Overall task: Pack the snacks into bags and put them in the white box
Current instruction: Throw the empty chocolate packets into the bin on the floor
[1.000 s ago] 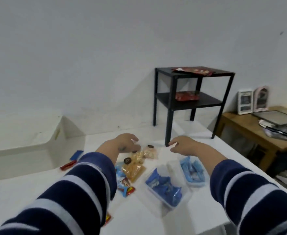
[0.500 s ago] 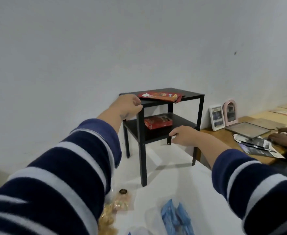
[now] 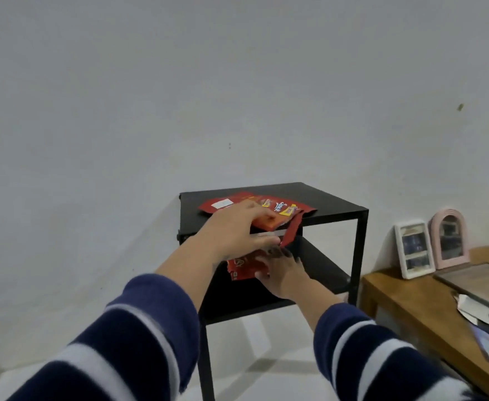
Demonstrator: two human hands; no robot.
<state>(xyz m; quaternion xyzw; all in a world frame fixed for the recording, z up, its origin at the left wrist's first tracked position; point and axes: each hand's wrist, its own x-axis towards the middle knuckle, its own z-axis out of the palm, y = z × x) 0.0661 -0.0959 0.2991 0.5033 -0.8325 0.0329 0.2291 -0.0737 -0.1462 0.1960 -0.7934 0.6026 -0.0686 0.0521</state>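
Snack packets in red wrappers (image 3: 281,208) lie on the top of a small black two-tier shelf (image 3: 336,208), which stands at about 12 o'clock from the person, against a pale wall. The left hand (image 3: 237,233) reaches over the shelf's near edge, its fingers (image 3: 262,217) spread flat on top of the packets and its thumb under the edge of the pile; whether they have closed on a packet cannot be told. One red flap hangs down over the front edge. Just below, at the lower tier, the right hand (image 3: 283,273) rests against another red packet (image 3: 243,266), fingers apart and touching it. Both arms wear navy sleeves with white stripes. At 3 o'clock, a wooden bench (image 3: 405,302) carries a white photo frame (image 3: 414,250) and a pink arched mirror (image 3: 450,238).
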